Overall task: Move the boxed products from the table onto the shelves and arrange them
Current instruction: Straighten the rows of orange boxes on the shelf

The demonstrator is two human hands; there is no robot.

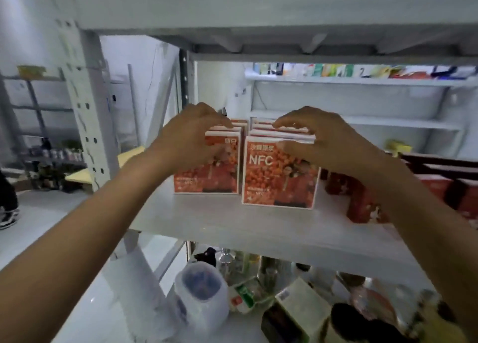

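Orange boxes stood in two rows at the centre of the frame, on a white shelf [207, 221]. Your left hand [191, 138] curled over the top of the left row [207, 172], fingers closed on its front boxes. Your right hand [320, 138] clamped the top of the right row [280, 177], thumb on the front box marked NFC. You seemed to be squaring up the rows. Next, the right row, standing nearer you, probably needed pushing back level with the left.
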